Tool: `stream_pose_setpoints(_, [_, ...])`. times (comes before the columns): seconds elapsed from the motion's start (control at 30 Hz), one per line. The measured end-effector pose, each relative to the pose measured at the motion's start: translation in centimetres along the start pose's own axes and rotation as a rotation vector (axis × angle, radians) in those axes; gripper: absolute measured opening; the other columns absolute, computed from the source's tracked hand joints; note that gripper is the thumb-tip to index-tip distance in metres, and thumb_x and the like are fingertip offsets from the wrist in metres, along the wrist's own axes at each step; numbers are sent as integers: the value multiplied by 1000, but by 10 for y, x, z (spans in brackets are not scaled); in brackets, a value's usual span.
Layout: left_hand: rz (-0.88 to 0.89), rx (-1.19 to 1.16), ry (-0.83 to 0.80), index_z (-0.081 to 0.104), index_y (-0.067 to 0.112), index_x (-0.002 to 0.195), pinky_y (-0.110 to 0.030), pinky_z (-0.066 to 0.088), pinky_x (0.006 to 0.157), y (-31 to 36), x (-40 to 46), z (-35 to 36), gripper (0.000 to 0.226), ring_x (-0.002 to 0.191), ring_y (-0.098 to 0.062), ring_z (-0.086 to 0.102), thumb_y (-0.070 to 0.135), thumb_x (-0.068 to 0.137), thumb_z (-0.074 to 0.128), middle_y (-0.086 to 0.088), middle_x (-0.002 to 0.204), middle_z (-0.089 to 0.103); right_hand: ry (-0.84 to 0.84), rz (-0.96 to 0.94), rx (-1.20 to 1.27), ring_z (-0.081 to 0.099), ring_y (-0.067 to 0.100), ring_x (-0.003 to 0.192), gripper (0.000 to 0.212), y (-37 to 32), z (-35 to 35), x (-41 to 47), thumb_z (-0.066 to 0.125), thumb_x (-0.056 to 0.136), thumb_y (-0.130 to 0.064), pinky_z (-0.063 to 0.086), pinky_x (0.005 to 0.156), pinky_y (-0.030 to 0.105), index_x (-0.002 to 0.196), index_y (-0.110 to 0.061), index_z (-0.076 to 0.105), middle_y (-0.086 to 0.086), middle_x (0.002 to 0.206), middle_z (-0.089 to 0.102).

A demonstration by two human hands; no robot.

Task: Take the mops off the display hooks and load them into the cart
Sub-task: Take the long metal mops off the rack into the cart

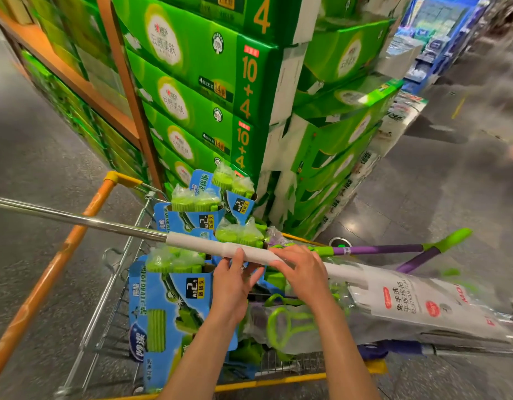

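The mop [192, 244], a steel pole with a white grip and its flat head bagged in clear plastic at the right, lies crosswise above the cart [111, 287]. The left hand [235, 280] and right hand [300, 271] both grasp the white grip, side by side. Blue-carded green sponge mops [168, 298] fill the cart beneath, beside stacked green cartons [209, 90].

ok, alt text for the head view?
Both hands, left and right, grip a flat mop's white handle sleeve held across a shopping cart already loaded with blue-and-green mop refill packs and purple-handled mops, beside stacked green tissue cartons.
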State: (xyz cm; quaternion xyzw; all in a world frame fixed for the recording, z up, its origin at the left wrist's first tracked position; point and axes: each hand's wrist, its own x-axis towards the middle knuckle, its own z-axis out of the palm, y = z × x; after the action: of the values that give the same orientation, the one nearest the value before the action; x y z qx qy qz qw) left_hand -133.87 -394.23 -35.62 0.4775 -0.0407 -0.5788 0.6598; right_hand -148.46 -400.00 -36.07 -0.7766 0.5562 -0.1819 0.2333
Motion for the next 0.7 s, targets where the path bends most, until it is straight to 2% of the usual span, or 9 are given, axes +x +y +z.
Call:
stream_pose_setpoints(0.07, [50, 12, -34, 60, 6, 119, -31, 63, 74, 6, -11, 9, 23, 98, -29, 72, 21, 104, 53, -1, 93, 76, 58, -49, -3, 55, 11, 113, 45, -7, -17, -7, 50, 87, -64, 29, 89, 29, 122, -42, 69, -14, 116, 68])
stream_pose_setpoints(0.17, [111, 45, -74, 63, 9, 120, -30, 62, 77, 16, -31, 23, 25, 98, -31, 72, 25, 102, 56, -8, 107, 75, 139, -120, -5, 56, 11, 99, 54, -18, -48, -18, 40, 85, -70, 27, 78, 29, 120, -42, 70, -14, 106, 69])
stream_pose_setpoints(0.3, [179, 34, -121, 63, 12, 118, -31, 62, 75, 25, -63, 48, 22, 93, -30, 74, 23, 100, 58, -7, 105, 76, 271, -165, -24, 59, 15, 90, 37, -29, -90, -39, 54, 89, -57, 38, 75, 34, 116, -40, 73, -11, 95, 70])
stream_pose_setpoints(0.43, [253, 36, -180, 64, 14, 106, -30, 61, 69, 22, -98, 74, 10, 89, -29, 74, 20, 99, 59, -6, 102, 74, 394, -200, -38, 56, 10, 84, 46, -30, -128, -72, 45, 87, -64, 42, 71, 31, 113, -39, 74, -13, 89, 70])
stream_pose_setpoints(0.57, [338, 126, -248, 62, 11, 103, -32, 62, 66, 10, -128, 94, 11, 74, -23, 74, 21, 99, 59, -5, 90, 73, 489, -213, -76, 61, 13, 80, 43, -20, -155, -106, 46, 90, -62, 47, 67, 31, 115, -41, 73, -11, 87, 72])
stream_pose_setpoints(0.7, [402, 281, -359, 64, 12, 98, -29, 59, 60, -17, -162, 117, 10, 75, -19, 75, 21, 99, 59, -9, 89, 75, 595, -138, -18, 58, 6, 86, 40, 5, -180, -158, 52, 88, -61, 38, 68, 19, 114, -41, 74, -12, 87, 73])
